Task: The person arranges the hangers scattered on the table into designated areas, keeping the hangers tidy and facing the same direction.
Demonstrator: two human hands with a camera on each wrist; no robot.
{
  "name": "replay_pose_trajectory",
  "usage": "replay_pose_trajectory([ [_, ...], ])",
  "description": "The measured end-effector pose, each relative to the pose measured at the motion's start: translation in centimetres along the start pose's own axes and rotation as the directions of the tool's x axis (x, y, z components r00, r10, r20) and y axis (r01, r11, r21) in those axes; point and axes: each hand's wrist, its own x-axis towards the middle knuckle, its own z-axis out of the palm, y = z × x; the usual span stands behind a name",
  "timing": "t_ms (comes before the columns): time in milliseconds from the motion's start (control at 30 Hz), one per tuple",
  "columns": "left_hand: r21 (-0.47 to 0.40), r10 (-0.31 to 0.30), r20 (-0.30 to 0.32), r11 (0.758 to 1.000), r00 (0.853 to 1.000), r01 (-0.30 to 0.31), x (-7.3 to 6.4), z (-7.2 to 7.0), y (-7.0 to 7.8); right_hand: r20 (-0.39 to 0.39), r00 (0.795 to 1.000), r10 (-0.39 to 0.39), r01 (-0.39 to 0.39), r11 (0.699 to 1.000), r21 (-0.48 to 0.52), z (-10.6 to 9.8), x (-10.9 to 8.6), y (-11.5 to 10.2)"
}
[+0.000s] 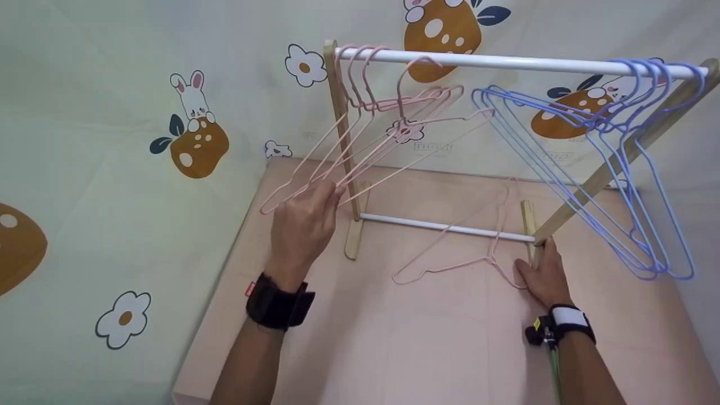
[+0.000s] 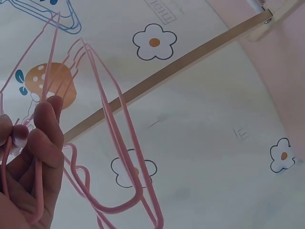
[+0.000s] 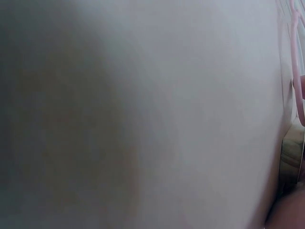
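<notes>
My left hand pinches one end of a pink clothes hanger, whose hook overlaps the white top rail of a small clothes rack. In the left wrist view, curled fingers close round its pink wire. Several other pink hangers hang at the rail's left end. My right hand grips the rack's right base, by the foot of the wooden upright. Beside that hand, one pink hanger lies on the pink surface. The right wrist view is mostly a pale blur.
Several blue hangers hang from the rail's right end, slanting down above my right hand. A white lower bar joins the rack's wooden feet. Behind stands a pale wall covering printed with rabbits and flowers.
</notes>
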Motion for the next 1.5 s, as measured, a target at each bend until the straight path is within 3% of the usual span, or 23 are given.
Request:
replay_pose_trajectory([
  [367, 0.038, -0.078, -0.024, 0.996, 0.997, 0.079, 0.46, -0.36, -0.55, -0.003, 1.000, -0.003, 0.003, 1.000, 0.004, 0.16, 0.20, 0.28],
  [933, 0.111, -0.106, 0.029, 0.989, 0.994, 0.103, 0.13, 0.25, -0.59, -0.006, 1.000, -0.005, 0.006, 1.000, 0.009, 0.02, -0.18, -0.16],
  [1500, 0.108, -0.082, -0.086, 0.990, 0.993, 0.091, -0.02, -0.12, -0.59, -0.038, 0.998, -0.059, 0.060, 0.998, 0.017, 0.26, 0.13, 0.51],
])
